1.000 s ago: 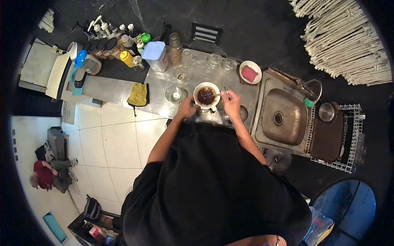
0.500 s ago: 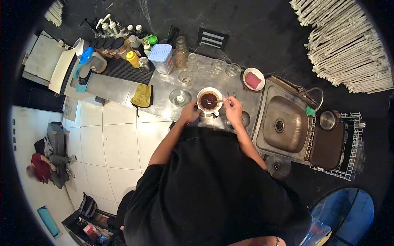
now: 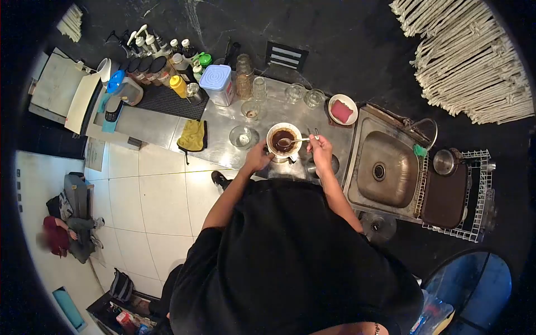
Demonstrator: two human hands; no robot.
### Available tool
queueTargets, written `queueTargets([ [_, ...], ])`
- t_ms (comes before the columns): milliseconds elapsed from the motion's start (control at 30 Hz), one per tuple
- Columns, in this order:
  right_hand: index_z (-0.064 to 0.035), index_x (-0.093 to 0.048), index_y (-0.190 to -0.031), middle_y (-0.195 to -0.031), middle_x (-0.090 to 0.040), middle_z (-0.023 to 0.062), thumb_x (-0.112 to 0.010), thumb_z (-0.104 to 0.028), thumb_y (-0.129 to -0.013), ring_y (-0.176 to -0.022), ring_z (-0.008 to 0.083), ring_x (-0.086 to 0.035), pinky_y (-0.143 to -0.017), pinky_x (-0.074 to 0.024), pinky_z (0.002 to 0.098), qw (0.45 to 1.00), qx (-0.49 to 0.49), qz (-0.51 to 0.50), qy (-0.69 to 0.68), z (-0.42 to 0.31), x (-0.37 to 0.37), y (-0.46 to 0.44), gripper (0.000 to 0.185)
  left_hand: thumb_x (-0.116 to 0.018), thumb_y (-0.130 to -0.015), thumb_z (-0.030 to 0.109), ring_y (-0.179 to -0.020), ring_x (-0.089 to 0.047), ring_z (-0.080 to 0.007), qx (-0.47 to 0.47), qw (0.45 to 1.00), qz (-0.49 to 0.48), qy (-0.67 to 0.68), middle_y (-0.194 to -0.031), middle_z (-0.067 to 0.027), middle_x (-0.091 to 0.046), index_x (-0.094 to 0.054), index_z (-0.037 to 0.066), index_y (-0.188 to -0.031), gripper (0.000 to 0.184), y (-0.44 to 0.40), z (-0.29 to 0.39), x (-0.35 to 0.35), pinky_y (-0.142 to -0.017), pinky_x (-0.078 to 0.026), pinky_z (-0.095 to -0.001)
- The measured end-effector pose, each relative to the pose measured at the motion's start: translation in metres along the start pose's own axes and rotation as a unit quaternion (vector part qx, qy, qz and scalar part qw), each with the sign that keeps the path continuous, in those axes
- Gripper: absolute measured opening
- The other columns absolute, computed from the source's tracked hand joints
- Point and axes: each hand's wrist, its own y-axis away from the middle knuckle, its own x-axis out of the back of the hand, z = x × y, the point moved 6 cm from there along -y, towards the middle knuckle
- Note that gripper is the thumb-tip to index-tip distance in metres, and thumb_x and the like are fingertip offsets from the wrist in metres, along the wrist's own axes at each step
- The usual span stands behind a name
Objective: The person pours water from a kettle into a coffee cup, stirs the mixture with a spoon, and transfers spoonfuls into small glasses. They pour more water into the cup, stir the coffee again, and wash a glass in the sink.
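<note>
A white coffee dripper (image 3: 270, 132) with a paper filter stands on the steel counter, with wet dark coffee grounds (image 3: 281, 137) inside. Its lower left side is gripped by my left hand (image 3: 258, 157). On the other side, my right hand (image 3: 321, 153) pinches the handle of a spoon (image 3: 301, 140), whose bowl dips into the coffee. What supports the dripper is mostly hidden beneath it. A clear glass vessel (image 3: 244, 137) stands just left of the dripper, and a small glass (image 3: 250, 110) sits behind. Beside my right wrist is a dark round vessel (image 3: 334, 163).
A sink (image 3: 389, 167) lies to the right, past a white bowl (image 3: 347, 106) holding a red sponge. A yellow-green cloth (image 3: 192, 135) hangs near the counter's front edge. Bottles, jars and a lidded tub (image 3: 217, 86) line the back. Farther left, a person (image 3: 57, 237) is seated.
My right hand has moved slightly right and down with the spoon. The spoon's bowl now shows more clearly in the coffee. My left hand stays at the dripper. The view has shifted slightly.
</note>
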Motion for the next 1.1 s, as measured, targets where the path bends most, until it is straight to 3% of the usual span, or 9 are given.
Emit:
queueTargets([
  [200, -0.0047, -0.061, -0.086, -0.066, -0.057, -0.0009, -0.06, -0.02, -0.101, -0.06, 0.0082, -0.05, -0.059, -0.0397, 0.0243, 1.0, 0.003, 0.013, 0.003, -0.011, -0.003, 0.008, 0.022, -0.075, -0.077, 0.024, -0.111, -0.063, -0.0391, -0.052, 0.997, 0.032, -0.043, -0.122, -0.0183, -0.066, -0.054, 0.013, -0.135, 0.063, -0.003, 0.0, 0.001, -0.093, -0.051, -0.046],
  [400, -0.0005, -0.064, -0.085, -0.061, -0.05, -0.003, -0.065, -0.02, -0.096, -0.057, 0.0068, -0.044, -0.054, -0.0356, 0.0263, 0.988, 0.088, 0.024, 0.123, -0.024, -0.006, 0.011, 0.022, -0.075, -0.077, 0.025, -0.11, -0.065, -0.0356, 0.003, 1.0, -0.007, 0.004, -0.119, -0.0169, -0.068, -0.056, 0.012, -0.134, 0.061, 0.001, 0.007, 0.002, -0.094, -0.05, -0.0443],
  [600, 0.0007, -0.068, -0.09, -0.06, -0.054, 0.0062, -0.069, -0.02, -0.091, -0.054, 0.0145, -0.048, -0.054, -0.0405, 0.032, 0.961, 0.127, 0.0, 0.247, -0.027, -0.013, 0.008, 0.02, -0.074, -0.077, 0.019, -0.112, -0.064, -0.0342, -0.006, 0.998, 0.014, 0.06, -0.12, -0.0178, -0.068, -0.058, 0.011, -0.132, 0.058, 0.005, 0.016, 0.005, -0.096, -0.05, -0.0422],
  [633, 0.0006, -0.067, -0.09, -0.063, -0.053, 0.0007, -0.068, -0.019, -0.093, -0.059, 0.0079, -0.044, -0.055, -0.0379, 0.0281, 0.957, 0.122, -0.011, 0.263, -0.037, -0.015, 0.013, 0.02, -0.074, -0.077, 0.016, -0.114, -0.063, -0.0335, -0.029, 0.997, 0.016, 0.076, -0.122, -0.0183, -0.067, -0.056, 0.01, -0.135, 0.06, 0.004, 0.013, 0.002, -0.097, -0.049, -0.0416],
  [767, 0.0007, -0.068, -0.091, -0.064, -0.054, 0.0029, -0.066, -0.024, -0.095, -0.06, 0.0107, -0.046, -0.057, -0.04, 0.03, 0.942, 0.096, -0.032, 0.321, -0.056, -0.016, 0.013, 0.025, -0.073, -0.08, 0.012, -0.12, -0.061, -0.0323, -0.037, 0.993, 0.054, 0.095, -0.131, -0.017, -0.062, -0.04, 0.013, -0.149, 0.076, 0.01, 0.013, -0.003, -0.101, -0.047, -0.0408],
  [833, 0.0007, -0.068, -0.093, -0.07, -0.063, 0.0154, -0.065, -0.032, -0.094, -0.066, 0.026, -0.063, -0.064, -0.0471, 0.039, 0.941, 0.098, -0.028, 0.322, -0.057, -0.01, 0.008, 0.033, -0.072, -0.081, 0.011, -0.122, -0.06, -0.032, -0.043, 0.99, 0.051, 0.123, -0.133, -0.0171, -0.061, -0.037, 0.013, -0.151, 0.078, 0.01, 0.017, -0.006, -0.102, -0.047, -0.0404],
  [933, 0.0026, -0.067, -0.091, -0.074, -0.063, 0.0175, -0.062, -0.036, -0.096, -0.072, 0.0315, -0.062, -0.07, -0.048, 0.0392, 0.971, 0.093, 0.015, 0.218, -0.044, 0.007, -0.025, 0.039, -0.069, -0.081, 0.006, -0.126, -0.057, -0.0309, -0.055, 0.987, 0.036, 0.148, -0.139, -0.018, -0.056, -0.031, 0.011, -0.153, 0.081, 0.013, 0.019, -0.007, -0.104, -0.045, -0.0392],
  [1000, 0.0021, -0.067, -0.097, -0.086, -0.065, 0.0176, -0.066, -0.033, -0.094, -0.085, 0.0325, -0.064, -0.078, -0.0487, 0.0395, 0.962, 0.079, 0.007, 0.261, -0.045, 0.018, -0.059, 0.035, -0.067, -0.081, 0.004, -0.129, -0.055, -0.0297, -0.063, 0.985, 0.056, 0.15, -0.139, -0.0195, -0.055, -0.031, 0.009, -0.153, 0.08, 0.015, 0.022, -0.005, -0.106, -0.043, -0.0376],
  [1100, -0.0025, -0.062, -0.119, -0.112, -0.062, 0.0195, -0.074, -0.031, -0.087, -0.108, 0.0346, -0.06, -0.093, -0.0465, 0.0432, 0.924, 0.178, 0.029, 0.336, -0.046, 0.027, -0.111, 0.044, -0.067, -0.08, 0.001, -0.13, -0.053, -0.0262, -0.06, 0.979, 0.031, 0.194, -0.139, -0.0165, -0.055, -0.037, 0.004, -0.148, 0.075, 0.023, 0.037, -0.004, -0.109, -0.041, -0.0358],
])
